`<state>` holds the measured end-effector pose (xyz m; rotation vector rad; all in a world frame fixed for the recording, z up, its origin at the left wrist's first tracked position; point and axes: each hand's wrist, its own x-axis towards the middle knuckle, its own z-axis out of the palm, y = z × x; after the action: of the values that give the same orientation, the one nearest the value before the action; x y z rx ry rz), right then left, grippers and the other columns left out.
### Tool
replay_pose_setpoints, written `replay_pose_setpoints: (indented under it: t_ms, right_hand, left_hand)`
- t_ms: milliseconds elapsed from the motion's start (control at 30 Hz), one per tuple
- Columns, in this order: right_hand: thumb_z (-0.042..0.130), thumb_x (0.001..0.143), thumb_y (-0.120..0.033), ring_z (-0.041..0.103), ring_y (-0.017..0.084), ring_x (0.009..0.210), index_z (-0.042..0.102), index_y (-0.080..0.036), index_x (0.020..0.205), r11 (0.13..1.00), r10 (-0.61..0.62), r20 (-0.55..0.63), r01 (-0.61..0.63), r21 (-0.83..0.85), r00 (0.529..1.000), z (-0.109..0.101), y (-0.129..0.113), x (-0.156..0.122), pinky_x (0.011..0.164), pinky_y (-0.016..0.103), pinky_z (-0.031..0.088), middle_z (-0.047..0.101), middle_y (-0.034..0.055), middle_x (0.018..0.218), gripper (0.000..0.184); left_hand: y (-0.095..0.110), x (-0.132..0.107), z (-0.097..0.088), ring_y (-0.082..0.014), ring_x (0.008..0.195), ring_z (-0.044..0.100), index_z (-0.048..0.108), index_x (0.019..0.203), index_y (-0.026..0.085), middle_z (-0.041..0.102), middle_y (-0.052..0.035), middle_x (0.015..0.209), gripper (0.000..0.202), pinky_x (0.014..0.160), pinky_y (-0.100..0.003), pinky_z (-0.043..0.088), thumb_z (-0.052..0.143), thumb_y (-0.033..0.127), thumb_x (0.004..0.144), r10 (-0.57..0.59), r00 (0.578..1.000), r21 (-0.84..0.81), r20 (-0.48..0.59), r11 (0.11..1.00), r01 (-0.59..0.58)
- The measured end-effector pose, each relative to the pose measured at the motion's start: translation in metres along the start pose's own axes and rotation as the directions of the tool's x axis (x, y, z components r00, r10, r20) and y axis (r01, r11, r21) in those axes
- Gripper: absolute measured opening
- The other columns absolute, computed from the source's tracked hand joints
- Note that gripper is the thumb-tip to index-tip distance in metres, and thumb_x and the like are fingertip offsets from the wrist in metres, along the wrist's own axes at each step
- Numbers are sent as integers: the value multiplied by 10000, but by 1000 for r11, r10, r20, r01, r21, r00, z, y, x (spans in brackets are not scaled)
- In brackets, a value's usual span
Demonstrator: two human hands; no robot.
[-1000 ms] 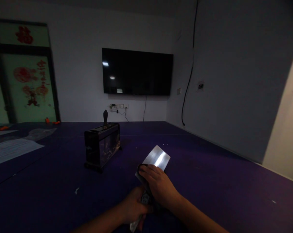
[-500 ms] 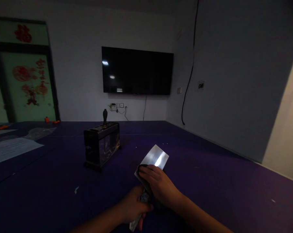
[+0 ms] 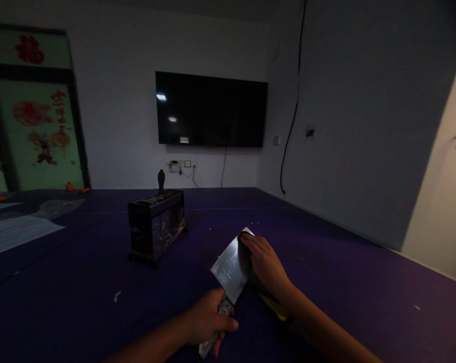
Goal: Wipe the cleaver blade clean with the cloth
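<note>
A cleaver with a broad, shiny rectangular blade points up and away to the right. My left hand is closed round its pale, patterned handle. My right hand presses a dark cloth against the far right part of the blade, fingers bent over the cloth. Below my right wrist a yellow patch shows; I cannot make out whether it belongs to the cloth. To the left of the cleaver stands a black knife block with clear sides, and a dark handle rises from its top.
The dark purple table reaches to the walls. White paper and a clear plastic bag lie at the left, with orange items behind. A white scrap is nearer. A television hangs on the back wall.
My right hand has slid the cloth up along the blade towards its far end, baring the part near the handle. My left hand keeps its grip. The view has shifted slightly.
</note>
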<state>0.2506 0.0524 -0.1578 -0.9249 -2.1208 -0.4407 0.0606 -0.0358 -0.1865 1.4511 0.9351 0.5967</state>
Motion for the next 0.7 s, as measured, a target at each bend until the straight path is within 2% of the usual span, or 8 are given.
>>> replay_pose_setpoints:
  t_ms: [100, 200, 400, 533, 600, 700]
  right_hand:
    - [328, 738, 6, 470, 199, 1037, 525, -111, 1124, 998, 58, -31, -58, -14, 998, 1, 10, -1, 914, 384, 405, 535, 87, 1175, 449]
    - [330, 727, 13, 463, 207, 1044, 530, -101, 1118, 997, 67, -51, -69, -25, 996, 1, 9, -2, 908, 388, 412, 532, 94, 1180, 454]
    - [326, 741, 13, 452, 189, 1071, 515, -146, 1146, 996, -88, -1, 88, 0, 996, 0, -13, -4, 914, 362, 415, 526, 62, 1194, 474]
    - [320, 766, -3, 452, 186, 1072, 509, -153, 1154, 987, -161, 15, 161, 11, 987, -2, -14, -4, 922, 364, 407, 512, 57, 1211, 456]
    - [312, 773, -5, 450, 187, 1074, 510, -153, 1150, 990, -141, -5, 141, 15, 990, -4, -9, -3, 919, 375, 407, 515, 60, 1204, 450]
    - [310, 764, -8, 450, 198, 1074, 510, -148, 1145, 999, -30, -60, 31, 14, 998, -6, 2, -1, 910, 394, 410, 523, 73, 1189, 452]
  left_hand:
    - [-2, 0, -1, -75, 302, 420, 353, 823, 194, 433, 103, 461, 358, 329, -163, 289, 614, 300, 603, -17, 1000, -2, 1, 1000, 17]
    - [-2, 0, 0, -71, 307, 413, 351, 821, 196, 427, 105, 464, 346, 343, -170, 302, 609, 303, 616, -19, 1000, 3, -9, 1000, 19]
    - [-2, 2, 2, -90, 316, 433, 354, 832, 192, 441, 96, 476, 380, 337, -193, 329, 625, 329, 603, -14, 1000, 17, -28, 1000, 14]
    - [-1, 3, 3, -96, 336, 454, 362, 834, 188, 453, 88, 480, 391, 348, -189, 331, 629, 364, 608, -6, 999, 59, -31, 998, 8]
    - [1, 2, 4, -97, 334, 452, 369, 839, 185, 442, 93, 468, 389, 347, -191, 335, 626, 375, 615, -11, 1000, 85, -17, 996, 13]
    - [3, 0, 4, -92, 322, 440, 378, 845, 184, 441, 94, 464, 382, 336, -188, 331, 622, 375, 622, -10, 1000, 101, 5, 995, 10]
